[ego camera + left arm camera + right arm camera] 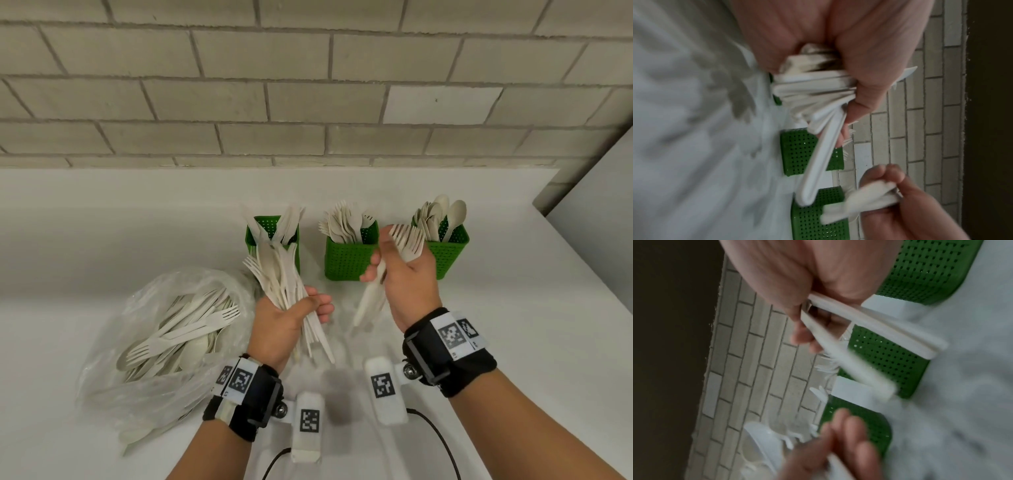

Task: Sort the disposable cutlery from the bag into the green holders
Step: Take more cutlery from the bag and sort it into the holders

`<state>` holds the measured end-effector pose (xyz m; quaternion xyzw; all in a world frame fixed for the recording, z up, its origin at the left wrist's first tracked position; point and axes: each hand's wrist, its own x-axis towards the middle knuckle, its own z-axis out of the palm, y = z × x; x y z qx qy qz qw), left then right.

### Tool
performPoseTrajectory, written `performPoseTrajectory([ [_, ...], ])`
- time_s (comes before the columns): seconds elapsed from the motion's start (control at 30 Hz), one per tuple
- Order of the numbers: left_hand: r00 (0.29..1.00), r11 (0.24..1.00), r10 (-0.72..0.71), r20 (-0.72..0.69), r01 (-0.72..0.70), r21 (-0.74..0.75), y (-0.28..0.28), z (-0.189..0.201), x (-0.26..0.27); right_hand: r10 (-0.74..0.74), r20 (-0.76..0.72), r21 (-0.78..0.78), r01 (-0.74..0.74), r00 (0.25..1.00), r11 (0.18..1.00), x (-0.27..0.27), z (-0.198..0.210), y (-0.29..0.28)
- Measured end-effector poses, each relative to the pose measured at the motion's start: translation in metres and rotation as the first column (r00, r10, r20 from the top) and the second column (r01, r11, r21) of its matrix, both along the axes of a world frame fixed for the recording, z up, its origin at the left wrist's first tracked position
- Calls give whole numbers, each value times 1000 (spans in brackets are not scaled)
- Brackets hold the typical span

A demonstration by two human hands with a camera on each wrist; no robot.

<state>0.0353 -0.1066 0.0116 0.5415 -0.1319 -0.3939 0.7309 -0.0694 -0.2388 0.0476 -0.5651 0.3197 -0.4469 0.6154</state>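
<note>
Three green holders (346, 260) line the counter | right hand (407, 274) grips a few forks (409, 240) near the middle holder; left hand (287, 322) clutches a mixed bundle (281, 274); bag (164, 342) half full | advice: lower forks handles-first, releasing low.

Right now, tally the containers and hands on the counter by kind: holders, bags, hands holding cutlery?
Green holders: 3, left, middle, right
Bag: 1
Hands holding cutlery: 2, left hand, right hand
Total: 6
</note>
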Motion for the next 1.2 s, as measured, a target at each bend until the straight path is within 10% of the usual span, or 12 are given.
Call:
performPoseTrajectory([
  [0.1, 1000, 1000, -5, 11, 5, -6, 0, 3, 0, -25, -186, -221, -17, 982, 975, -2, -25, -2],
  [0.23, 999, 1000, -30, 29, 30, -8, -2, 7, -3, 143, -441, -73, -195, 886, 978, -7, -58, 3],
  [0.83, 995, 993, -101, -26, 99, -57, -16, 36, 10, -82, 17, -192, 83, 997, 978, 67, 46, -66],
  [1.2, 984, 989, -131, -118, 121, -89, -17, 37, 15, -51, -419, -484, -176, 906, 857, 54, 10, -77],
])
